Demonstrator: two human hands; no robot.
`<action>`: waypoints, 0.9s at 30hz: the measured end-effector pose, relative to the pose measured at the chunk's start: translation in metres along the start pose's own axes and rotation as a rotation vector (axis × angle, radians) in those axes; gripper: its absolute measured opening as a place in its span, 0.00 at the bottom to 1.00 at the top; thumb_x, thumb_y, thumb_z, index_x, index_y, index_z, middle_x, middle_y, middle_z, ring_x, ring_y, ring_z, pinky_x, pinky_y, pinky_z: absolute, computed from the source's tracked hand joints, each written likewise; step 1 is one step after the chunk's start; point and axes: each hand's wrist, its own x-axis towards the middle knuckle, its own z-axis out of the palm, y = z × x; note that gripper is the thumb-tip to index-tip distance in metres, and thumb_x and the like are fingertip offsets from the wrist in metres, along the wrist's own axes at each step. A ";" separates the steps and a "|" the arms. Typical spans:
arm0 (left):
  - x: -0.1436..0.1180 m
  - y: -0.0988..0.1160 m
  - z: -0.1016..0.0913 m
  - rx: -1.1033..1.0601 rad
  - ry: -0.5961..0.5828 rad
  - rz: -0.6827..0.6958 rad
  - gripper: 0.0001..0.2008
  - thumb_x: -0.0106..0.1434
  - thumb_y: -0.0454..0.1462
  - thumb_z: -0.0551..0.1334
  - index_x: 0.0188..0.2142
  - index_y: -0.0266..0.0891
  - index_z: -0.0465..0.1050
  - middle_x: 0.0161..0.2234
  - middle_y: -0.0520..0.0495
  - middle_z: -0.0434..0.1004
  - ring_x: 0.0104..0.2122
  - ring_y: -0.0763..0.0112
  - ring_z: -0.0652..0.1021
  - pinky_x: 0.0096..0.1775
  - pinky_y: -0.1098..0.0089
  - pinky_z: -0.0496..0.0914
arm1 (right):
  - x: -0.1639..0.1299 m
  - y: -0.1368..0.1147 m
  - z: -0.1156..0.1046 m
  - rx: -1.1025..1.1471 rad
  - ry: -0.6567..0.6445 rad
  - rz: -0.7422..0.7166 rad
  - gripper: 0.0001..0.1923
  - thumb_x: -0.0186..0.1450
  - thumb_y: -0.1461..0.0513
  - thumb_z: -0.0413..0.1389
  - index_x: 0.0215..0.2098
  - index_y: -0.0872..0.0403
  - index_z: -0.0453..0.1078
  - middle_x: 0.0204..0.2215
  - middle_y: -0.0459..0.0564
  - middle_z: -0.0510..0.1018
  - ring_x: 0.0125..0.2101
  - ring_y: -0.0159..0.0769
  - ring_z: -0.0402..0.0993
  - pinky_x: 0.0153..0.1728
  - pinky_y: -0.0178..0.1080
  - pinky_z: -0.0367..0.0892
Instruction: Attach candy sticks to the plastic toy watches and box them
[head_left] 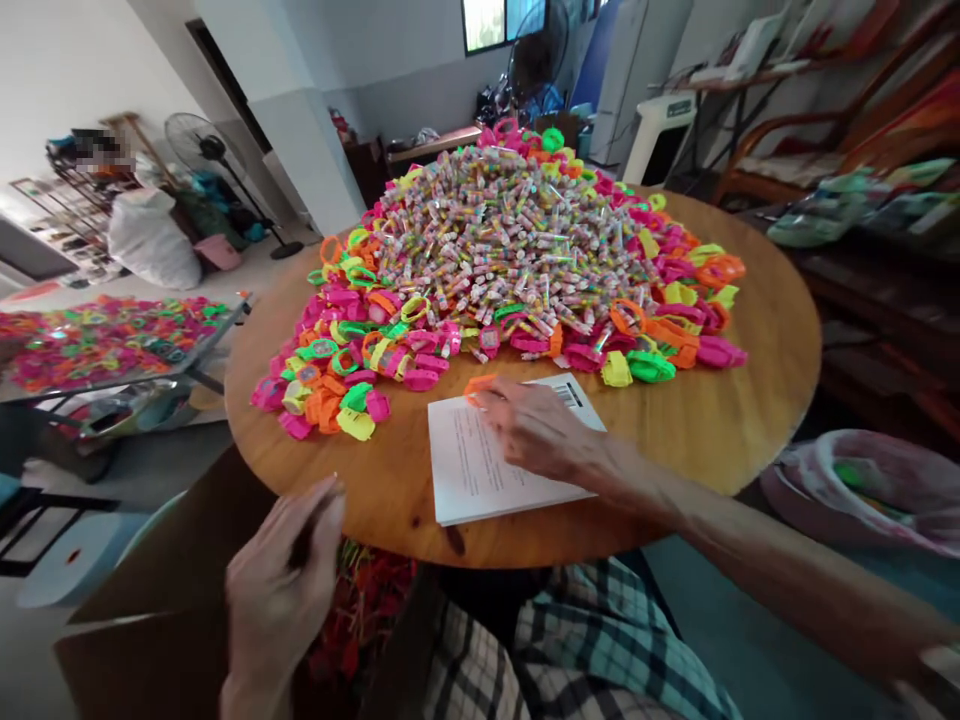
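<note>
My right hand [529, 425] is closed on an orange toy watch [480, 387], just above a white stack of printed paper sheets [457, 470] on the round wooden table [682, 440]. My left hand [285, 575] hangs off the table's near left edge, over an open cardboard box [172, 560]. Its fingers are bent, with a dark gap between them and the thumb; nothing shows in it. Beyond the paper rises a heap of small wrapped candy rolls [502, 235]. Pink, green, orange and yellow toy watches [352, 350] ring the heap.
Red and orange pieces [360, 600] lie in the box beneath the table edge. To the right stands a lined bin [862, 490]. A second table with colourful pieces [112, 340] is at left; a standing fan [214, 150] and a wooden armchair [802, 150] are farther back.
</note>
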 end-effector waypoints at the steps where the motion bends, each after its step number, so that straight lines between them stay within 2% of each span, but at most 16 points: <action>1: 0.019 0.013 0.017 -0.047 -0.043 0.060 0.15 0.67 0.41 0.64 0.51 0.50 0.82 0.47 0.48 0.86 0.43 0.59 0.84 0.49 0.59 0.79 | 0.012 -0.006 0.003 -0.020 -0.032 -0.032 0.19 0.64 0.72 0.50 0.50 0.60 0.74 0.48 0.62 0.80 0.35 0.44 0.77 0.31 0.43 0.66; 2: 0.038 0.023 0.034 -0.094 -0.084 0.118 0.14 0.70 0.41 0.62 0.52 0.45 0.81 0.48 0.45 0.85 0.45 0.60 0.84 0.50 0.61 0.78 | 0.022 -0.011 0.006 -0.039 -0.060 -0.056 0.18 0.65 0.72 0.49 0.50 0.61 0.74 0.46 0.62 0.80 0.35 0.44 0.77 0.31 0.43 0.64; 5: 0.090 0.042 0.084 -0.204 -0.240 0.280 0.16 0.74 0.40 0.55 0.52 0.39 0.79 0.52 0.41 0.83 0.52 0.61 0.81 0.56 0.61 0.74 | 0.039 -0.022 0.016 -0.056 -0.084 -0.064 0.15 0.67 0.70 0.49 0.46 0.62 0.75 0.43 0.63 0.79 0.34 0.43 0.75 0.30 0.42 0.62; 8: 0.120 0.042 0.118 -0.224 -0.413 0.343 0.17 0.74 0.40 0.52 0.41 0.37 0.79 0.42 0.42 0.85 0.43 0.63 0.81 0.48 0.63 0.75 | 0.038 -0.021 0.021 0.014 -0.039 -0.048 0.13 0.69 0.67 0.50 0.44 0.61 0.76 0.44 0.63 0.79 0.34 0.41 0.74 0.32 0.41 0.62; 10: 0.125 0.037 0.130 -0.225 -0.441 0.323 0.17 0.74 0.40 0.52 0.38 0.37 0.79 0.37 0.43 0.84 0.36 0.65 0.80 0.42 0.65 0.74 | 0.034 -0.011 0.020 0.045 0.024 -0.024 0.13 0.70 0.66 0.49 0.43 0.61 0.76 0.42 0.61 0.79 0.35 0.40 0.74 0.35 0.41 0.63; 13: 0.119 0.024 0.140 -0.272 -0.356 0.316 0.12 0.70 0.39 0.58 0.43 0.37 0.80 0.40 0.42 0.85 0.38 0.64 0.82 0.43 0.65 0.75 | 0.035 0.010 0.017 -0.013 0.073 0.091 0.14 0.72 0.66 0.47 0.42 0.59 0.76 0.39 0.57 0.80 0.36 0.39 0.74 0.36 0.40 0.62; 15: 0.114 0.017 0.143 -0.311 -0.316 0.317 0.13 0.68 0.37 0.60 0.47 0.36 0.80 0.43 0.40 0.85 0.40 0.62 0.83 0.42 0.65 0.76 | 0.043 0.024 0.016 -0.057 0.049 0.159 0.14 0.72 0.66 0.47 0.44 0.59 0.76 0.38 0.56 0.82 0.36 0.39 0.75 0.35 0.39 0.61; 18: 0.110 0.011 0.147 -0.328 -0.303 0.322 0.14 0.68 0.39 0.62 0.49 0.35 0.80 0.43 0.39 0.85 0.36 0.64 0.83 0.36 0.67 0.76 | 0.064 0.037 0.018 -0.082 0.004 0.198 0.15 0.73 0.65 0.49 0.45 0.59 0.77 0.37 0.59 0.83 0.37 0.41 0.76 0.33 0.38 0.60; 23: 0.110 0.009 0.148 -0.338 -0.292 0.372 0.16 0.68 0.39 0.62 0.52 0.36 0.80 0.46 0.39 0.85 0.36 0.66 0.82 0.38 0.66 0.77 | 0.089 0.043 0.024 -0.116 -0.035 0.238 0.12 0.70 0.64 0.54 0.45 0.61 0.80 0.41 0.64 0.83 0.40 0.44 0.77 0.35 0.38 0.62; 27: 0.107 0.009 0.146 -0.355 -0.301 0.373 0.15 0.70 0.38 0.61 0.53 0.36 0.80 0.45 0.40 0.85 0.37 0.66 0.82 0.39 0.66 0.77 | 0.087 0.039 0.018 -0.128 -0.046 0.237 0.12 0.69 0.65 0.55 0.44 0.60 0.80 0.40 0.62 0.83 0.38 0.41 0.76 0.34 0.37 0.59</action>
